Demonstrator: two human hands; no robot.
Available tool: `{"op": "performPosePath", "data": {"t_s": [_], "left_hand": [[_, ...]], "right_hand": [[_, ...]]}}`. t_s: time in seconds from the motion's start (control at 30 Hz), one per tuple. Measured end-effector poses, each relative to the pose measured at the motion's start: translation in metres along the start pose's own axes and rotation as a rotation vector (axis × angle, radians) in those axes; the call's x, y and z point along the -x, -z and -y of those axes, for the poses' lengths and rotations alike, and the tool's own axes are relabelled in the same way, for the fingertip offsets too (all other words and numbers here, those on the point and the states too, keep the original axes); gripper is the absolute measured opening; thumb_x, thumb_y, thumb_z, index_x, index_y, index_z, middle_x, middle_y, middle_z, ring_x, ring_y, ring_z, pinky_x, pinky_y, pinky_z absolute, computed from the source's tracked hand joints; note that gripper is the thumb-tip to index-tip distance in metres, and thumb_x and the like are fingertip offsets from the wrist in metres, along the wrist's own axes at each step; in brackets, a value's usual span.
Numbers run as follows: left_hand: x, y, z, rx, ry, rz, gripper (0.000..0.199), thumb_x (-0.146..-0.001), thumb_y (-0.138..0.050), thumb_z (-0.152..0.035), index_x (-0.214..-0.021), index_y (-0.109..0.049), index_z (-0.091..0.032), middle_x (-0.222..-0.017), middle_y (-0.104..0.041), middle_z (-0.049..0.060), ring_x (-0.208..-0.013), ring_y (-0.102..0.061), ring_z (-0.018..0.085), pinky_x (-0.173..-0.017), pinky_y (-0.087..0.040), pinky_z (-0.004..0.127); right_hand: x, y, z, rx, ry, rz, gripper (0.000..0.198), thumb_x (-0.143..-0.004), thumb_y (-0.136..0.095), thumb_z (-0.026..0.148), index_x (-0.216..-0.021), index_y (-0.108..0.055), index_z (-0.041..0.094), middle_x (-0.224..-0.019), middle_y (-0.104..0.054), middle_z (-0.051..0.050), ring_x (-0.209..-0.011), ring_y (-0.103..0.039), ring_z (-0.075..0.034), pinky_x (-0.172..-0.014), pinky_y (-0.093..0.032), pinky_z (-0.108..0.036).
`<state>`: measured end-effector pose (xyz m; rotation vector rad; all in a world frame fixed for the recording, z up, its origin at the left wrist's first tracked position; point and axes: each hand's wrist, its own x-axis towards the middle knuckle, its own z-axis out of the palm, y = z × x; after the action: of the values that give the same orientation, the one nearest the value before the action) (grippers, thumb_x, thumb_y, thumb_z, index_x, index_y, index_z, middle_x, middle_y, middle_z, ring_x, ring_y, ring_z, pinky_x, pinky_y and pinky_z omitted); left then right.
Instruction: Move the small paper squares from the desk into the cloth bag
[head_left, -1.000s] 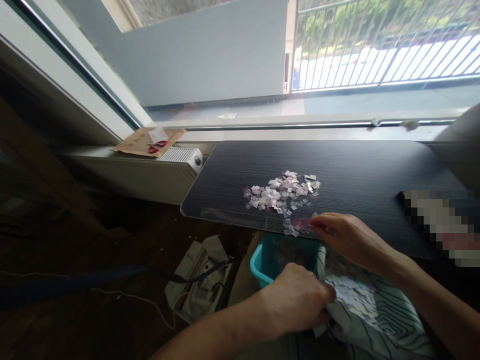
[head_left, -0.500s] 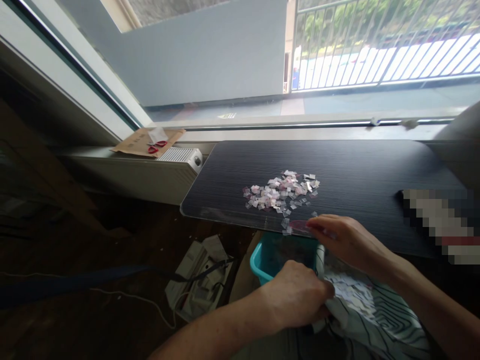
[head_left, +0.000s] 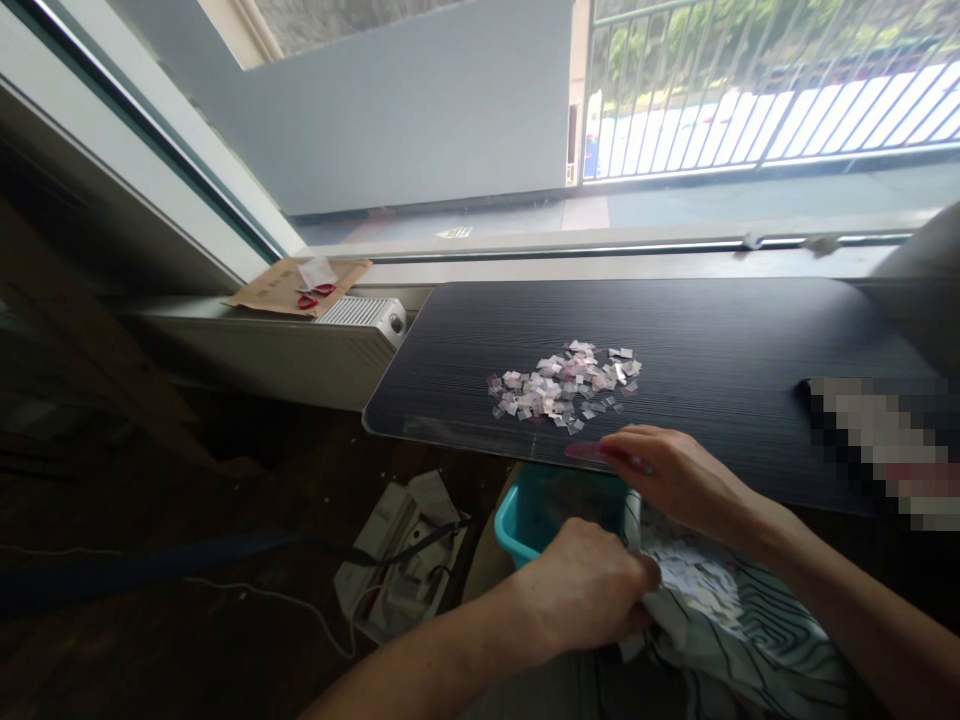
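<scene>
My right hand (head_left: 660, 462) is closed on a pink see-through flat strip (head_left: 583, 452) at the table's near edge; its exact kind I cannot make out. Beyond it lies a loose pile of small square white, pink and clear pieces (head_left: 559, 385). My left hand (head_left: 589, 580) is a fist on the edge of a striped cloth (head_left: 780, 610), in front of a teal plastic bin (head_left: 510, 525). Many small pale pieces (head_left: 697, 580) lie in the cloth's hollow. My left fingertips are partly hidden.
The dark table (head_left: 697, 330) stands against the window sill. A blurred-out object (head_left: 877, 440) lies at its right. Red scissors (head_left: 315, 296) rest on brown paper (head_left: 262, 285) at the left, above a radiator (head_left: 360, 312). An open white box (head_left: 401, 560) and a cable (head_left: 300, 600) are on the floor.
The few clear pieces at the table's near edge are gone from there. My right hand and the pink strip have shifted slightly left. My left hand keeps its hold on the cloth.
</scene>
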<state>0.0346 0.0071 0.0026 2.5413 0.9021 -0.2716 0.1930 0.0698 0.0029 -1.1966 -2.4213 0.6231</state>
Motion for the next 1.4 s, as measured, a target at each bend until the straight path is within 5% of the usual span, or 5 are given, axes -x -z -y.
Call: {"op": "performPosePath", "data": {"t_s": [0.27,0.57,0.77,0.93,1.4], "left_hand": [[-0.008,-0.007,-0.004,-0.014,-0.054,-0.05,0.02,-0.083,-0.062,-0.037,-0.086,-0.064,-0.018,-0.077,-0.071,0.007,-0.069,-0.068,0.025,-0.056,-0.046,0.028],[-0.017,-0.005,-0.01,-0.021,-0.095,-0.039,0.017,-0.085,-0.059,-0.035,-0.084,-0.065,-0.019,-0.071,-0.07,0.005,-0.066,-0.068,0.025,-0.054,-0.045,0.029],[-0.014,-0.005,-0.01,-0.036,-0.089,-0.059,0.021,-0.084,-0.058,-0.038,-0.085,-0.065,-0.018,-0.074,-0.071,0.007,-0.068,-0.068,0.026,-0.05,-0.043,0.03],[-0.017,-0.006,-0.01,-0.025,-0.101,-0.048,0.021,-0.085,-0.058,-0.039,-0.085,-0.065,-0.019,-0.072,-0.07,0.006,-0.066,-0.068,0.024,-0.053,-0.044,0.029],[-0.015,-0.003,-0.011,-0.007,-0.082,-0.037,0.021,-0.086,-0.058,-0.038,-0.087,-0.065,-0.019,-0.074,-0.071,0.007,-0.068,-0.067,0.025,-0.057,-0.046,0.029]], "right_hand": [[0.039,0.009,-0.048,0.113,-0.247,-0.328,0.021,-0.088,-0.054,0.028,-0.098,-0.068,0.017,-0.09,-0.071,-0.006,-0.076,-0.065,-0.019,-0.069,-0.047,-0.029],[0.042,-0.004,-0.009,-0.056,-0.037,-0.101,0.02,-0.092,-0.048,0.022,-0.095,-0.068,0.02,-0.09,-0.07,-0.004,-0.078,-0.064,-0.014,-0.069,-0.049,-0.023],[0.04,0.007,-0.031,0.142,-0.174,-0.287,0.019,-0.089,-0.051,0.024,-0.094,-0.068,0.017,-0.084,-0.07,-0.006,-0.073,-0.065,-0.018,-0.066,-0.049,-0.029],[0.042,-0.003,-0.016,0.021,-0.1,-0.165,0.02,-0.091,-0.048,0.022,-0.092,-0.068,0.02,-0.086,-0.07,-0.003,-0.075,-0.064,-0.014,-0.068,-0.049,-0.025],[0.053,-0.001,-0.015,0.016,-0.117,-0.231,0.018,-0.088,-0.05,0.022,-0.092,-0.068,0.02,-0.089,-0.071,-0.005,-0.077,-0.066,-0.017,-0.069,-0.051,-0.027]]}}
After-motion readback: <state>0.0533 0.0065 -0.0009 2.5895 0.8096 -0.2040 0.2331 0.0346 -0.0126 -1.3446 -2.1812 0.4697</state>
